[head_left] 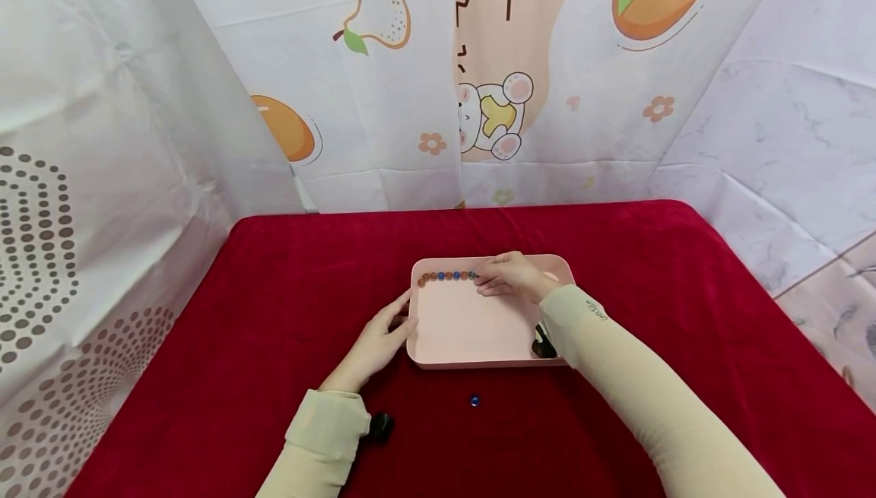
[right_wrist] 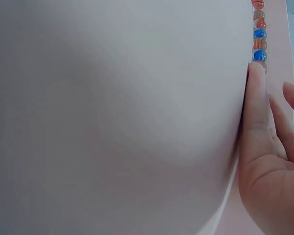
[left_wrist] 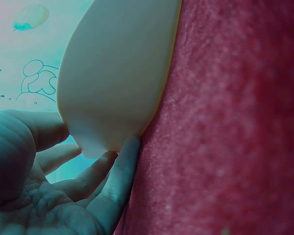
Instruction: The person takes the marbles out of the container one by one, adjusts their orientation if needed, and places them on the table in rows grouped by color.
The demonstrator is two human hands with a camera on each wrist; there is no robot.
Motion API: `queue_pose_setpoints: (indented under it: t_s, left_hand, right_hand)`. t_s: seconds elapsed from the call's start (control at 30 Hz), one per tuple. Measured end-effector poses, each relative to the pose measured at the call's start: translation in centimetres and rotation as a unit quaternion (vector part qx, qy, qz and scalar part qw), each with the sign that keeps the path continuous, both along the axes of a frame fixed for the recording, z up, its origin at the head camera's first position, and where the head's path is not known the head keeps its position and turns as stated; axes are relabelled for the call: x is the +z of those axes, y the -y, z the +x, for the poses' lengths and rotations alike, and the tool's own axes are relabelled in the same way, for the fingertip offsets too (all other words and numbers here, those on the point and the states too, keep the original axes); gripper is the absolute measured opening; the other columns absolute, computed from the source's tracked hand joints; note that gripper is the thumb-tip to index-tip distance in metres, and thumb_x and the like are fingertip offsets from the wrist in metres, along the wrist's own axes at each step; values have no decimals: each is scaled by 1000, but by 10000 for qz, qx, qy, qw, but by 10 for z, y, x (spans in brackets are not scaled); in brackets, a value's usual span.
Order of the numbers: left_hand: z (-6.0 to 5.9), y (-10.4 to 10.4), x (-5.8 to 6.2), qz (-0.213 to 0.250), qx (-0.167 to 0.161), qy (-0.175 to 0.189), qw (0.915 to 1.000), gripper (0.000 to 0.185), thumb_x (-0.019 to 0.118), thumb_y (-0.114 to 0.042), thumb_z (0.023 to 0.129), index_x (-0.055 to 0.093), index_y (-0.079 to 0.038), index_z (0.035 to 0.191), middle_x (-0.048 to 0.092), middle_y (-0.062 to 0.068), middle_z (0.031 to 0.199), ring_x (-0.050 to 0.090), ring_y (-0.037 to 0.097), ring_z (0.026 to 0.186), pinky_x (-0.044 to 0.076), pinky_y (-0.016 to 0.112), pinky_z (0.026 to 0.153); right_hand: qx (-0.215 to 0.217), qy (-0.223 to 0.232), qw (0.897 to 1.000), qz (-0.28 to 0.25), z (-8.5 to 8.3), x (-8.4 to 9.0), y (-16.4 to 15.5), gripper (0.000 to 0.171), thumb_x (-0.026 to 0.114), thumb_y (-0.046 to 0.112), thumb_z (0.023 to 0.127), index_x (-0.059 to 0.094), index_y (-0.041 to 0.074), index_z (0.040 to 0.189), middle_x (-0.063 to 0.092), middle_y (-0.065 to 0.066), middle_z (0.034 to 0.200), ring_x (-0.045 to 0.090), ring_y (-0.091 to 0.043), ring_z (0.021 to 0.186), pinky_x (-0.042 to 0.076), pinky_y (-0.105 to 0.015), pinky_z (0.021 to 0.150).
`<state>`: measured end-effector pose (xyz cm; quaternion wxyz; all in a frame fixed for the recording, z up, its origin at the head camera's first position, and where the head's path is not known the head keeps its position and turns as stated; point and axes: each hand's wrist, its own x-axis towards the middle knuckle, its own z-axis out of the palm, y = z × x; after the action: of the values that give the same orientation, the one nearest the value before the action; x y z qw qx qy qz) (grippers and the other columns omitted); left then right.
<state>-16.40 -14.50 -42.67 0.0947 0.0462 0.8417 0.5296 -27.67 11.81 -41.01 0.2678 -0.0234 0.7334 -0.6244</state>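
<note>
Marbles (head_left: 446,276): a short row of orange and blue ones, lined along the tray's far wall, just above frame centre in the head view. Tray (head_left: 465,327) is pink, shallow, on the red cloth (head_left: 274,285), centre frame.

Your right hand (head_left: 512,276) lies inside the tray at the far wall, just right of the row. Right wrist view: one straight finger (right_wrist: 255,98) lies along the wall, its tip touching the nearest marble of the row (right_wrist: 258,34), upper right of that frame. No marble is seen clasped in it; fingers look extended, pressing rather than pinching.

Your left hand (head_left: 376,342) sits at the tray's left edge, lower left of the tray. Left wrist view: fingers (left_wrist: 120,171) loosely spread, their tips against the tray's outer wall (left_wrist: 112,83) where it meets the cloth. Touching, not wrapped round it.

One blue marble (head_left: 474,401) lies loose on the cloth below the tray's near edge, well apart from the row. A dark wrist device (head_left: 380,426) shows by your left cuff, another (head_left: 544,344) under your right forearm at the tray's lower right corner.

Printed curtain (head_left: 493,103) behind, across the upper frame.
</note>
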Motion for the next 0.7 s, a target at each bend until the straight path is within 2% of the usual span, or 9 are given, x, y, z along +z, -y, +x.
queue_pose_setpoints:
  t_s: [0.7]
  left_hand:
    - [-1,0,-3,-107,53,20,9999,57,55,-25,103,34,-23,156,48,11,147,53,29,128,44,50,104]
  right_hand:
    - [-147,55,9999,-6,-3,-5,2,35,59,0,97,55,-16,128,73,-6,84,70,-9,69,59,-26,72]
